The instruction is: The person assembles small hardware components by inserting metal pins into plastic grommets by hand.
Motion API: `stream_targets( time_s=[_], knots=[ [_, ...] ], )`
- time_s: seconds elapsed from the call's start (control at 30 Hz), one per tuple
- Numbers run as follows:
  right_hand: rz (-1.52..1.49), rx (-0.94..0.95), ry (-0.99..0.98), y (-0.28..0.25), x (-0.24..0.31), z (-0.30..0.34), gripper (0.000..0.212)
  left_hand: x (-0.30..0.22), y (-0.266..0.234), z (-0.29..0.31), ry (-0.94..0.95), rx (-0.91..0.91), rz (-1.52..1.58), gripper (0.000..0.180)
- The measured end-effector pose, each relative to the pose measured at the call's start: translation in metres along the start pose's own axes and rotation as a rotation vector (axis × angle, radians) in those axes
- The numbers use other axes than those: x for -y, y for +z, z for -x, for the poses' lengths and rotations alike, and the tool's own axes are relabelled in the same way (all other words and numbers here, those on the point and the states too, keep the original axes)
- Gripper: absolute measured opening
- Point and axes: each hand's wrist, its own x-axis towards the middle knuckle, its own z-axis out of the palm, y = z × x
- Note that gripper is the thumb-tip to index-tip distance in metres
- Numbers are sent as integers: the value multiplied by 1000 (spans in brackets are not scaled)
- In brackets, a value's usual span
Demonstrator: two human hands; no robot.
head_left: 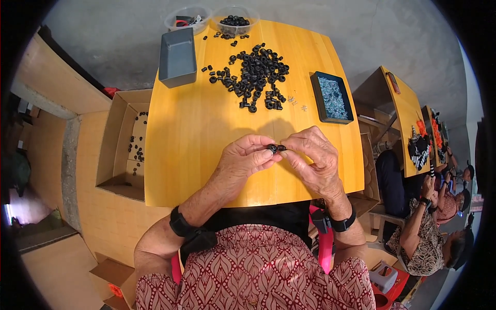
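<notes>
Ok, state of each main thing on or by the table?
Left hand: pinching black pieces
Right hand: pinching them too
Black parts pile: loose, spread out
Black tray: open, holding shiny bits
Left tub: lidless, loaded
Right tub: lidless, loaded
Grey bin: upright, lidless
Cardboard box: open, lightly filled

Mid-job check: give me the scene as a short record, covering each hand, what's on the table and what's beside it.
Left hand: pinching small black parts
Right hand: pinching the right end of those parts
Table, beyond hands: loose black pile
Table, right: dark tray of tiny bluish pieces
Table, far left: grey tray
Table, far edge: two clear bowls
Left of table: cardboard box, black bits inside
</notes>
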Motion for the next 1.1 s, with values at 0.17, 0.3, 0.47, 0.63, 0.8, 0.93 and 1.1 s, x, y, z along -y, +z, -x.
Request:
stream_targets(
  time_s=[0.17, 0.3, 0.47, 0.63, 0.8, 0.93, 1.1],
  knots=[
    [9, 9, 5, 0, -1, 1, 21, -2, 1, 0, -7, 11, -23, 25],
    [20, 15, 4, 2, -1, 1, 22, -2, 2, 2, -18, -4, -56, 26],
    [64, 57, -15, 1, 0, 0, 22, 2, -1, 0, -6, 4, -57, 26],
    [62, 91, -55, -2, -3, -2, 22, 2, -2, 1, -3, 1, -62, 28],
    [-9, 137, -37, -4, -6, -3, 21, -1, -2, 1, -10, 31, -79, 29],
    [-69, 138, -34, -4, -10, -4, 22, -4, -5, 0, -48, 51, -92, 21],
    [-149, 136, -44, 1, -17, -1, 25, -4, -7, 0, -64, 48, -109, 20]
  ],
)
